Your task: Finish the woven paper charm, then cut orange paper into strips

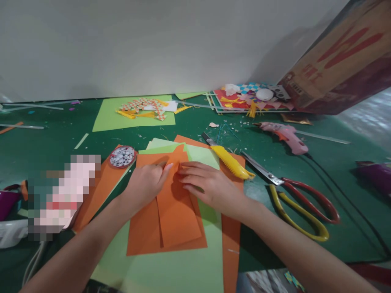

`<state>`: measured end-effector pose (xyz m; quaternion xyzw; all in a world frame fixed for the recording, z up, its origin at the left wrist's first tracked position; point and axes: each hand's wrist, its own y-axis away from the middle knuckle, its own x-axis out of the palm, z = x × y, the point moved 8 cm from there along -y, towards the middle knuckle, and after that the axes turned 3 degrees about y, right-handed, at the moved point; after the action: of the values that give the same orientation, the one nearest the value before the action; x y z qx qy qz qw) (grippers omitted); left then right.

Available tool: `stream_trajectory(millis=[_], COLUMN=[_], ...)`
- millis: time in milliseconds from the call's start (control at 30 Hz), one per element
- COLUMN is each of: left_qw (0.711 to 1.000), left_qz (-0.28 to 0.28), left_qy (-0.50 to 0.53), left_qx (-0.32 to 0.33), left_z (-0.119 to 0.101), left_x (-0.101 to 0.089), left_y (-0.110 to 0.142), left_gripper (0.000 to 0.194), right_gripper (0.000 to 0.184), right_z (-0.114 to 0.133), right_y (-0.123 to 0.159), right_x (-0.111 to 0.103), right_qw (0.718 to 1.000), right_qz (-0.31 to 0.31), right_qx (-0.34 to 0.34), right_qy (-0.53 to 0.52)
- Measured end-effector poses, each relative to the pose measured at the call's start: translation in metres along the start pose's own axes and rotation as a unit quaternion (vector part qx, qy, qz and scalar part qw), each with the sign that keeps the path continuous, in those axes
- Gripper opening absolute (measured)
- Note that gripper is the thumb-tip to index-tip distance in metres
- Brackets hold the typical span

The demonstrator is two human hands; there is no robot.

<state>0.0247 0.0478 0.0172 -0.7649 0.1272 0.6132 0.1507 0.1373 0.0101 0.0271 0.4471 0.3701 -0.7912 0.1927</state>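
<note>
A folded orange paper strip (180, 215) lies over an orange sheet (139, 240), and its far end is bent up. My left hand (148, 181) is closed on the strip's left side, thumb pressed near the bend. From the right, my right hand (212, 185) reaches in with fingers stretched out, their tips touching the strip near the same bend. Beneath are light green sheets (171, 272) and more orange paper (232, 252). Just beyond my right hand, a yellow-handled cutter (230, 160) rests on the stack's edge.
Large scissors (275, 179) and a pink glue gun (285, 136) with its cord lie at right. A round container of googly eyes (122, 156) sits left, near a blurred-out pink object (70, 191). Woven paper crafts (146, 108) lie behind; a paper bag (339, 61) stands back right.
</note>
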Motion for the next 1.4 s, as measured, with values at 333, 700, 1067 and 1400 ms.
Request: stream_trajectory(millis=[333, 700, 1067, 1400], left_qw=[0.998, 0.999, 0.994, 0.989], left_qz=[0.054, 0.03, 0.055, 0.071], left_qy=[-0.037, -0.016, -0.086, -0.12], left_qx=[-0.023, -0.022, -0.048, -0.044], left_z=[0.002, 0.003, 0.008, 0.008], left_x=[0.004, 0.0, -0.001, 0.003], left_y=[0.0, 0.0, -0.001, 0.001], left_gripper=[0.049, 0.049, 0.038, 0.037], right_gripper=[0.044, 0.102, 0.077, 0.022], right_z=[-0.007, -0.001, -0.001, -0.006], right_y=[0.013, 0.031, 0.02, -0.022], right_x=[0.011, 0.025, 0.01, 0.001], right_qw=[0.987, 0.948, 0.969, 0.986], right_qz=[0.145, 0.299, 0.232, 0.114], right_qx=[0.049, 0.092, 0.07, 0.028], right_qy=[-0.057, -0.061, -0.042, 0.12])
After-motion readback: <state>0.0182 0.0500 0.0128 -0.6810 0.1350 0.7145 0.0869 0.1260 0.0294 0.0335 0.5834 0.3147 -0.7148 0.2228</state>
